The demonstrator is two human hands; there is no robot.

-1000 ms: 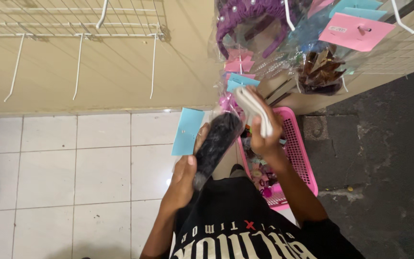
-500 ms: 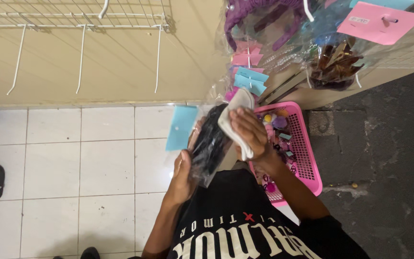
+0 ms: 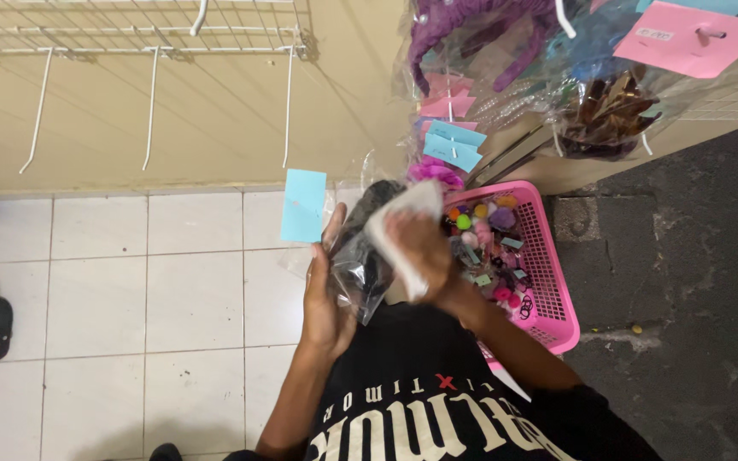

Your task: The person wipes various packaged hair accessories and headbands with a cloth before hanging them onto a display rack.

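Head view: left hand (image 3: 325, 294) grips one clear bag of dark hair piece (image 3: 365, 252), long axis tilted up-right, blue rectangular card (image 3: 303, 205) at its top; right hand (image 3: 420, 252), blurred, presses one white cloth (image 3: 396, 229) on it; pink basket (image 3: 548, 265) beside; pink tag (image 3: 689, 38) and two blue tags (image 3: 454, 145) hang above
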